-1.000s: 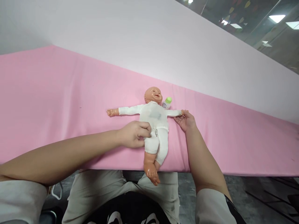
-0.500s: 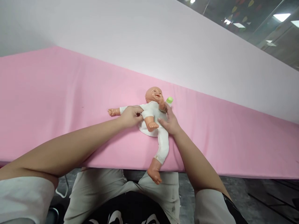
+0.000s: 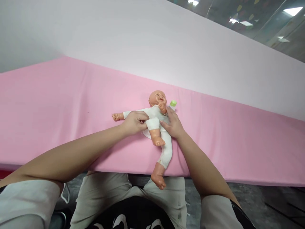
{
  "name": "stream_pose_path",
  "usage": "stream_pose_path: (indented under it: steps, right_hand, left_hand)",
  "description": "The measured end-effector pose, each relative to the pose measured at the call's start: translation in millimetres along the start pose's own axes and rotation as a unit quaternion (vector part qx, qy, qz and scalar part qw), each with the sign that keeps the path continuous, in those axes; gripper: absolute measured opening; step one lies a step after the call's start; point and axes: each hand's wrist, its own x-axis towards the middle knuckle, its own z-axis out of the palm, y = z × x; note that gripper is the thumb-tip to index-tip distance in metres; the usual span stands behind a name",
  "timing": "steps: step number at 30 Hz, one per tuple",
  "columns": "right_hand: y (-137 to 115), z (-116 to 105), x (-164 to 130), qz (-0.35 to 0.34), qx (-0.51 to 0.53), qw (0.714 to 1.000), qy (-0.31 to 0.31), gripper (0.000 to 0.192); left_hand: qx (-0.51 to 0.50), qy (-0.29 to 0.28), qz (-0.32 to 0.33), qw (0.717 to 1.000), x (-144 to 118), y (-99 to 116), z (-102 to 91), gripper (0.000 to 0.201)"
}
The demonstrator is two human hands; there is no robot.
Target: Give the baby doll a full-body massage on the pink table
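Note:
A baby doll (image 3: 154,112) with a white cloth body lies face up on the pink-covered table (image 3: 214,140). My left hand (image 3: 135,122) is closed on the doll's bent leg near the knee, thumb and fingers pinching the cloth. Against the doll's other side rests my right hand (image 3: 173,123), fingers extended and thumb apart, touching its torso by the bent arm. The doll's other leg hangs past the table's front edge. Behind my right fingertips stands or lies a small bottle (image 3: 173,104) with a green cap, partly hidden.
A pale wall panel (image 3: 143,41) rises along the table's back edge, with dark glass (image 3: 238,22) above it at the right. My lap (image 3: 107,190) is close to the front edge. Dark metal bars (image 3: 283,210) show on the floor at the lower right.
The doll's bent leg has swung down toward me, its foot now lower, with my left hand still on it. My right hand has stayed at the doll's side. The view has shifted slightly.

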Motion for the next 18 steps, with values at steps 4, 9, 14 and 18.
stream_pose_path:
  steps: [4, 9, 14, 18]
  right_hand:
    - [17, 1, 1, 0.118, 0.133, 0.978, 0.109, 0.075]
    - [46, -8, 0, 0.2, 0.253, 0.927, 0.192, 0.067]
    - [69, -27, -1, 0.234, 0.351, 0.871, 0.251, 0.062]
    - [79, -42, -6, 0.308, 0.347, 0.842, 0.274, 0.057]
  left_hand:
    - [-0.037, -0.035, 0.096, 0.994, -12, 24, 4.3, 0.012]
    - [-0.052, -0.103, 0.172, 0.978, -25, 30, 17.9, 0.002]
    - [-0.007, -0.156, 0.187, 0.97, -29, 27, 20.7, 0.006]
    - [0.004, -0.197, 0.188, 0.962, -28, 33, 16.9, 0.006]
